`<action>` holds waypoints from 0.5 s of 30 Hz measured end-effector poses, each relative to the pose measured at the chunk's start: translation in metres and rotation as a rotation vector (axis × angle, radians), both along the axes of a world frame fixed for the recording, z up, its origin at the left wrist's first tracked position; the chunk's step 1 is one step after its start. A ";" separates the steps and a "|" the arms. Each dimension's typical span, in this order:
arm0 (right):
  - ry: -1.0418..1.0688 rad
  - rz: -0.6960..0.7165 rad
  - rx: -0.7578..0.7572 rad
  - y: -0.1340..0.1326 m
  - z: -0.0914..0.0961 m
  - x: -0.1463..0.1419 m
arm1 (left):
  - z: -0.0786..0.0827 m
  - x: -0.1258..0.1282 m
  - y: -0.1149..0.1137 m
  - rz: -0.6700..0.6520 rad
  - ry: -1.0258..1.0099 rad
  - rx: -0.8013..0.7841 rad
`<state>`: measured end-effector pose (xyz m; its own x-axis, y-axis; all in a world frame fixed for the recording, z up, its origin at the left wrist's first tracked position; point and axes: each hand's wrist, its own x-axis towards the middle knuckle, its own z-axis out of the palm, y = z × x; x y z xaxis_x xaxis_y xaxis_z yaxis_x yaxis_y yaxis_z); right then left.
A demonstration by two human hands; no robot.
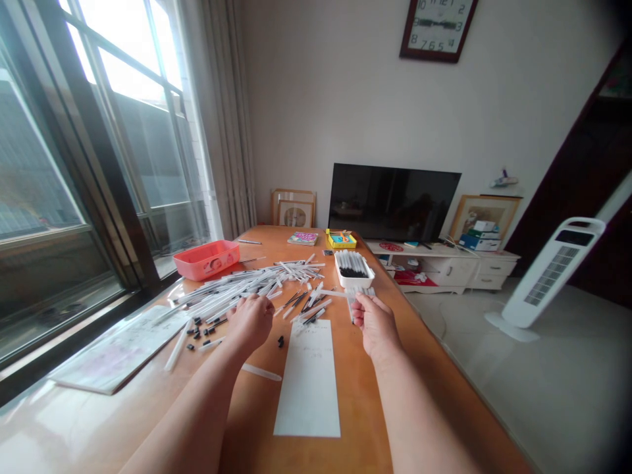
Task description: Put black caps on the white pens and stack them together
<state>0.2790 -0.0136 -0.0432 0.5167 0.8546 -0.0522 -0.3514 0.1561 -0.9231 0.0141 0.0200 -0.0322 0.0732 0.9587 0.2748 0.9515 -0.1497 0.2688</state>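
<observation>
My left hand (253, 320) is curled over the near edge of a heap of clear pen barrels (232, 286); what its fingers hold, if anything, is hidden. Thumb and fingers of my right hand (376, 321) are closed on a clear pen (352, 308), beside several others in front of a white box (364, 282). That box is filled with clear pens with black ends (351, 264). Between my hands lie thin black-tipped refills (296, 301) and loose barrels. Small black caps (196, 329) are scattered left of my left hand, and more black caps (281, 342) lie nearer me.
A white paper strip (309, 388) lies on the wooden table (360, 408) between my forearms. To the left are a booklet (123, 355) and a red-pink basket (207, 259). Farther back stand a yellow box (342, 239) and a colourful booklet (303, 238). The table's right edge drops to the floor.
</observation>
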 end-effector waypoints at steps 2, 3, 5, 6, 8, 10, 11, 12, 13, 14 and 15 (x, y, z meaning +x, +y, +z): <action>-0.015 -0.049 -0.015 0.002 -0.001 0.007 | 0.004 -0.001 -0.002 -0.055 -0.027 0.026; -0.021 -0.076 -0.029 0.003 -0.001 0.010 | 0.005 -0.002 -0.002 -0.087 -0.039 0.044; -0.020 -0.125 -0.054 0.004 -0.001 0.016 | 0.006 -0.001 -0.003 -0.141 -0.060 0.070; -0.016 -0.146 -0.062 0.005 -0.001 0.019 | 0.007 -0.001 -0.003 -0.161 -0.069 0.076; -0.008 -0.178 -0.072 0.007 -0.001 0.024 | 0.007 -0.001 -0.003 -0.185 -0.082 0.084; -0.002 -0.198 -0.076 0.008 -0.001 0.029 | 0.008 -0.001 -0.003 -0.202 -0.089 0.088; 0.000 -0.202 -0.077 0.009 -0.002 0.030 | 0.008 -0.001 -0.003 -0.211 -0.090 0.089; 0.001 -0.203 -0.076 0.009 -0.002 0.031 | 0.009 -0.001 -0.004 -0.217 -0.090 0.089; 0.003 -0.202 -0.074 0.009 -0.002 0.032 | 0.009 -0.001 -0.004 -0.222 -0.088 0.087; 0.005 -0.197 -0.069 0.010 -0.002 0.033 | 0.010 0.000 -0.004 -0.225 -0.087 0.085; 0.006 -0.189 -0.063 0.010 -0.002 0.033 | 0.011 0.000 -0.005 -0.228 -0.084 0.085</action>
<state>0.3123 -0.0039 -0.0454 0.6673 0.7371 -0.1064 -0.3270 0.1616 -0.9311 0.0142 0.0151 -0.0216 0.2583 0.8933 0.3679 0.8653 -0.3832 0.3230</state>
